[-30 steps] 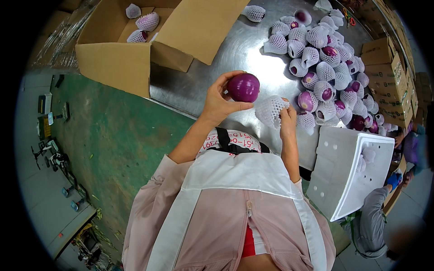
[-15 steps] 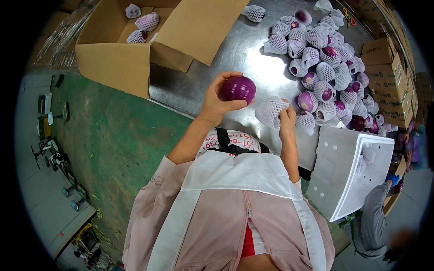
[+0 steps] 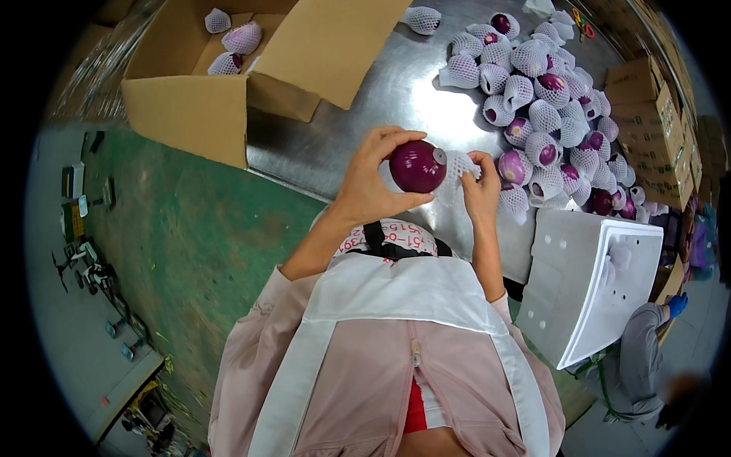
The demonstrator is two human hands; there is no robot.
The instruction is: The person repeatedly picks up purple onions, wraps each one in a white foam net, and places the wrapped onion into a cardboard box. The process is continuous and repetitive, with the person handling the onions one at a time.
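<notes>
My left hand holds a round, glossy purple onion between thumb and fingers, over the near edge of the steel table. A small grey round spot shows on the onion's right side. In my right hand, a white foam net sleeve is pinched at its right end. The sleeve lies right beside the onion and partly behind it; whether the onion's tip is inside it I cannot tell. To the right lies a big heap of purple onions in white foam nets.
An open cardboard carton with several netted onions stands at the left. A white foam box is at the right, below the heap. Scissors lie at the far edge. Stacked cartons and another person's blue glove are farther right.
My left hand has moved the onion to the right, up against the net sleeve, and turned it so the grey spot shows. The other person's gloved hand has shifted right.
</notes>
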